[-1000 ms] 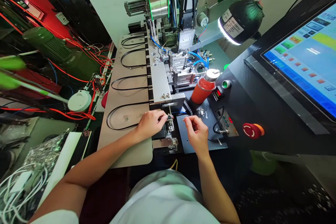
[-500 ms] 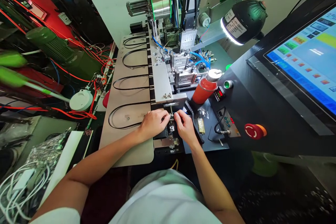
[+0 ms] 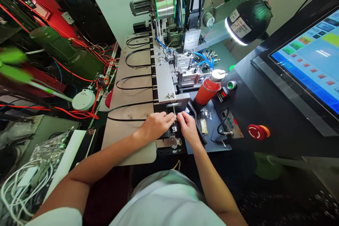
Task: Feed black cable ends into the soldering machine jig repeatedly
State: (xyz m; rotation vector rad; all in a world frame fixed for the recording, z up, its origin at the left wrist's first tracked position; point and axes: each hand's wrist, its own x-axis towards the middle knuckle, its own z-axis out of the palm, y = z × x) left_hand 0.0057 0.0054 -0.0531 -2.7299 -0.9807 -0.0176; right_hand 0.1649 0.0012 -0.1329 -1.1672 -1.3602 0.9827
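So, tan plate (image 3: 141, 153) L of grip, black cable loop (image 3: 132, 120) on it, strand running to L hand (image 3: 156, 126).
L + R hand (image 3: 188, 129) fingers curled, near-pinch, tips almost meeting; can't tell what's held. Small fixture (image 3: 174, 129) bodyward of tips. Prob. best: wrists steady, strand slack, no twist.

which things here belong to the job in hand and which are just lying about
Seem part of the job:
- left hand and right hand, fingertips close together
- nearest black cable loop, running toward the left hand
- machine

Probably just lying about:
- red bottle
- coiled white cable
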